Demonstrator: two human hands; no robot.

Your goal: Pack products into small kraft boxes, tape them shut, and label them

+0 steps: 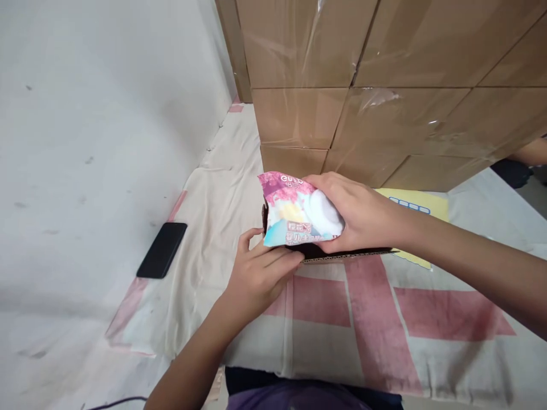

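My right hand point(356, 213) is closed around a soft printed pack of wipes point(294, 208), pink at the top and pale blue at the bottom, with white lettering. The pack is tilted above an open cardboard box point(337, 258). Only the box's front edge and left corner show; the pack and my right hand cover most of its inside. My left hand point(267, 270) grips the near left corner of the box, its fingers over the front edge just below the pack.
Tape-wrapped cartons point(294, 117) stand stacked behind the box. A black phone point(162, 250) lies at the left by the white wall point(98, 142). Under the box is a pink-and-white cloth point(320, 299). A yellow sheet point(421, 199) sits at the right; part of another person's arm point(530, 152) shows at the far right.
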